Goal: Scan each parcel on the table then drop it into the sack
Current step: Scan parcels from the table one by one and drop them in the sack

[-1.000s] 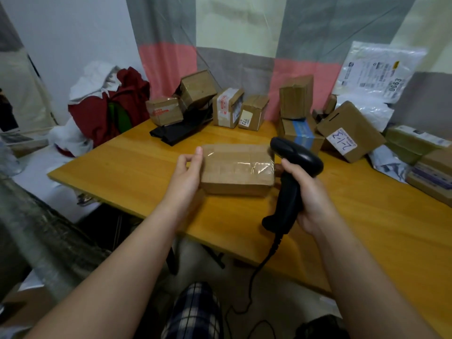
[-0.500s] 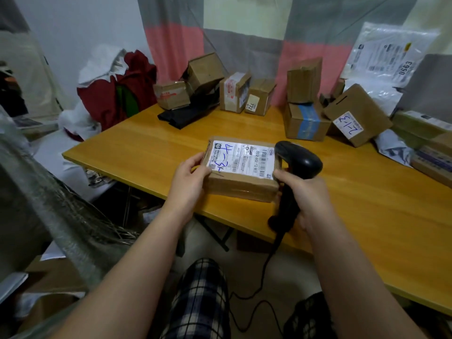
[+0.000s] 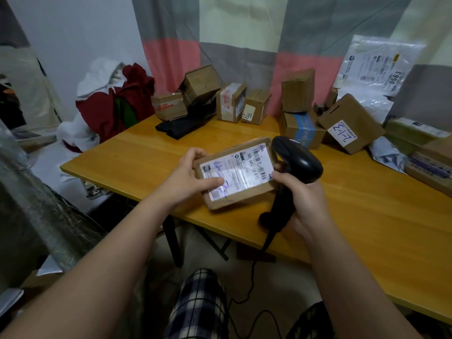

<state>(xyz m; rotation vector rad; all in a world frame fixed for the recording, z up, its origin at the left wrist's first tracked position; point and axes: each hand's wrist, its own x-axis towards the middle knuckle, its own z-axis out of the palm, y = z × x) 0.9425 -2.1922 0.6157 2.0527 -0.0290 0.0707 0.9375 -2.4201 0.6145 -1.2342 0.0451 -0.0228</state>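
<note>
Left hand [image 3: 188,177] grips parcel [image 3: 236,172], label up. Right hand [image 3: 302,204] grasps scanner [image 3: 294,165]. Best aim scanner at barcode [image 3: 260,162], thumb off label.

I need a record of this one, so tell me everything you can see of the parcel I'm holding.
The parcel is a flat brown cardboard box, held tilted, label up, over the table's near edge. The white label covers most of its top: barcode, printed digits, blue handwriting, glossy glare. The left hand grips its left end, thumb on the label. The right hand, holding the scanner, seems to touch its right edge.
</note>
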